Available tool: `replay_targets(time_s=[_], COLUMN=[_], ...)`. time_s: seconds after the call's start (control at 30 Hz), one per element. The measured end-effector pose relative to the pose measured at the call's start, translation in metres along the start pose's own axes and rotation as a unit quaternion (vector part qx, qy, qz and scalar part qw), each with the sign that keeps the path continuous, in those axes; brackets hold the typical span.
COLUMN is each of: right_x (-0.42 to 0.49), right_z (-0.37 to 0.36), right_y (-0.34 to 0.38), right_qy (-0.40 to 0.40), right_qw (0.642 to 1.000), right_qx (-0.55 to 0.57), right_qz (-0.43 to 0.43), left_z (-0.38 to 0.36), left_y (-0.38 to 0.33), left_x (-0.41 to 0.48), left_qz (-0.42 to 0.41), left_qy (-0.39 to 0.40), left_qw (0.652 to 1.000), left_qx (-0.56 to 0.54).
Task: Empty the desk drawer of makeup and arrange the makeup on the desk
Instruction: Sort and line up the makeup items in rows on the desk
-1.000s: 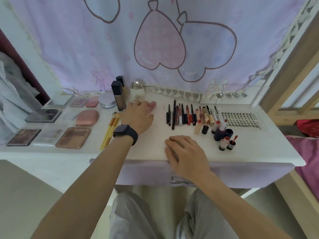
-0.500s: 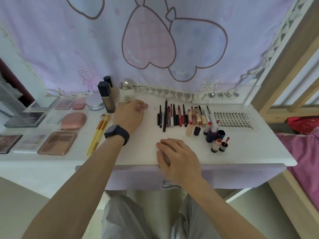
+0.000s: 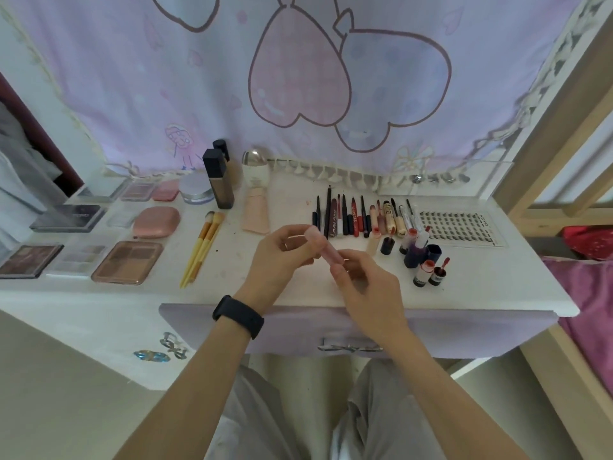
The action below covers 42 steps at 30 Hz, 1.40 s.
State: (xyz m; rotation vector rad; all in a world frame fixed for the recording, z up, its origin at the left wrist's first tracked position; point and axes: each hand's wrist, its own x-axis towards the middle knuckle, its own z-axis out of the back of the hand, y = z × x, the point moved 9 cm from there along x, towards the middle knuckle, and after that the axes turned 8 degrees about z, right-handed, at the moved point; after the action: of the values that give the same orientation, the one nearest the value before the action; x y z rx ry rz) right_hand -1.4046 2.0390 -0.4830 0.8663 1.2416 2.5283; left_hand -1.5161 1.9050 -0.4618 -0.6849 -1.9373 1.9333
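The left hand (image 3: 282, 257) and right hand (image 3: 365, 287) hold a pink tube (image 3: 324, 249) above the middle of the bench (image 3: 481, 277). The left fingers curl round its far end and the right fingers pinch its near end. Pencils (image 3: 348, 217) lie in a row just beyond. Brushes (image 3: 202, 247) and palettes (image 3: 127, 262) lie to the left.
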Motion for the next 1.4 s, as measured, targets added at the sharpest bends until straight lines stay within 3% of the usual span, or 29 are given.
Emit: replay_targets(time_s=[0.3, 0.47, 0.6, 0.7, 0.93, 1.07, 1.17, 1.4], right_x=[0.001, 0.002, 0.006, 0.008, 0.008, 0.006, 0.004, 0.006], right_z=[0.002, 0.005, 0.008, 0.003, 0.003, 0.003, 0.001, 0.006], right_y=[-0.005, -0.005, -0.001, -0.002, -0.008, -0.008, 0.000, 0.003], right_qy=[0.000, -0.007, -0.021, 0.001, 0.011, 0.008, 0.009, 0.025], right_qw=[0.998, 0.998, 0.996, 0.995, 0.992, 0.993, 0.999, 0.996], right_qx=[0.047, 0.057, 0.079, 0.080, 0.096, 0.083, 0.040, 0.080], right_qz=[-0.033, -0.033, -0.042, -0.061, -0.079, -0.080, -0.032, -0.019], left_z=[-0.012, -0.009, -0.017, -0.024, -0.039, -0.045, -0.037, -0.024], left_y=[0.008, -0.004, -0.007, -0.005, -0.009, -0.004, 0.008, 0.012], left_x=[0.003, 0.001, -0.006, -0.012, -0.023, -0.020, -0.008, 0.009], left_qz=[0.016, -0.046, -0.098, -0.126, -0.221, -0.224, -0.139, -0.060], left_qy=[0.027, -0.002, 0.025, 0.052, -0.010, -0.050, -0.073, -0.103], left_qw=[0.998, 0.986, 0.945, 0.925, 0.845, 0.861, 0.910, 0.951], left_qx=[0.063, 0.161, 0.311, 0.355, 0.488, 0.454, 0.383, 0.286])
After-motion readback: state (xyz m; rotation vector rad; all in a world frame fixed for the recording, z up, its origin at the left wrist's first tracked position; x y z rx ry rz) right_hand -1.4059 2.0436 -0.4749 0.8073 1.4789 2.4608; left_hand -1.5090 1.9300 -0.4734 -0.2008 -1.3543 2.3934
